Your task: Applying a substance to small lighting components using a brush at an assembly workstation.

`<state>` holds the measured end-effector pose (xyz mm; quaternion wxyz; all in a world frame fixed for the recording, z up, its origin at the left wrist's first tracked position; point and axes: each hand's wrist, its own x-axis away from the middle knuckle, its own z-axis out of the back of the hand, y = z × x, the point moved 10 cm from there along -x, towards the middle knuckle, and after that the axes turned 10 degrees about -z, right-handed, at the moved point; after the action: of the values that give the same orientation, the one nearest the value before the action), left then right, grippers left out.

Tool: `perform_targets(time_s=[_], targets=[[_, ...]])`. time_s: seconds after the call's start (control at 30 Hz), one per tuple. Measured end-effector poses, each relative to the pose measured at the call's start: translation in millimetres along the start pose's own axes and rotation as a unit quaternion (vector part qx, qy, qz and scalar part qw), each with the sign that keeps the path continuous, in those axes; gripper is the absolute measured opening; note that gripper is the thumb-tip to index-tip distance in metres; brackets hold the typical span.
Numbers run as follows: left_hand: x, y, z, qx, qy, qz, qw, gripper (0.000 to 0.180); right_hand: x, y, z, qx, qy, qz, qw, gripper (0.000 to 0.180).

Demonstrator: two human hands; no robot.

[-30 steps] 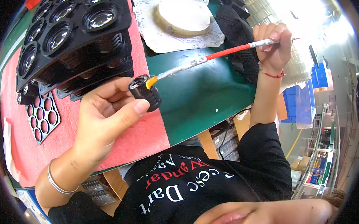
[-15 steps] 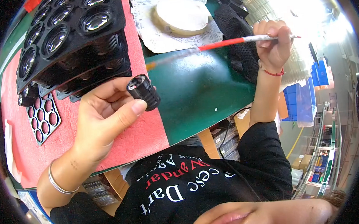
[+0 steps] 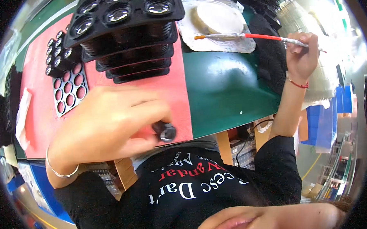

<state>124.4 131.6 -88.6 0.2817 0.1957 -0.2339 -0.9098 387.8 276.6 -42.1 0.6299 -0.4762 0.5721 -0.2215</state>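
Note:
My left hand (image 3: 110, 121), blurred by motion, is closed around a small black lens barrel (image 3: 167, 132) near the front edge of the red mat. One end of the barrel sticks out past the fingers. On the right, my right hand (image 3: 303, 56) grips a thin paintbrush (image 3: 263, 37) by the rear of its handle. The brush lies level, and its orange-brown tip points left over the paper at the back. Left of the brush tip stands a stack of black trays (image 3: 134, 18) with clear round lenses in the top one's sockets.
A pink-red mat (image 3: 174, 98) covers the left part of the green table (image 3: 232, 100). On it are a plate with round holes (image 3: 70, 90) and several upright black barrels (image 3: 58, 52). A round whitish disc (image 3: 220, 15) rests on printed paper (image 3: 191, 20); dark mesh cloth (image 3: 268, 49) lies to the right.
My left hand has turned over and come nearer to me with the lens barrel, now tilted differently. The brush has moved away from the barrel. The view has shifted left.

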Motion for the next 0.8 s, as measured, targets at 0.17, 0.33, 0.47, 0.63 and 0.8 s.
perform_targets(time_s=[0.17,0.33,0.47,0.63,0.8], targets=[[28,-14,50,-0.085,0.010,0.084,0.993,0.019,1,-3,1,-0.010,0.003,0.009,1.000,0.032],[80,-56,95,-0.158,0.067,0.305,0.937,0.026,1,-1,-2,-0.014,-0.003,-0.001,1.000,0.032],[107,-90,116,-0.205,0.146,0.356,0.900,0.024,1,-1,-3,-0.008,0.004,-0.002,1.000,0.032],[121,-119,113,-0.233,0.112,0.431,0.865,0.024,1,0,1,-0.017,0.020,-0.003,1.000,0.031],[114,-121,108,-0.228,0.114,0.440,0.861,0.024,0,1,-1,-0.018,0.000,-0.008,1.000,0.031]])
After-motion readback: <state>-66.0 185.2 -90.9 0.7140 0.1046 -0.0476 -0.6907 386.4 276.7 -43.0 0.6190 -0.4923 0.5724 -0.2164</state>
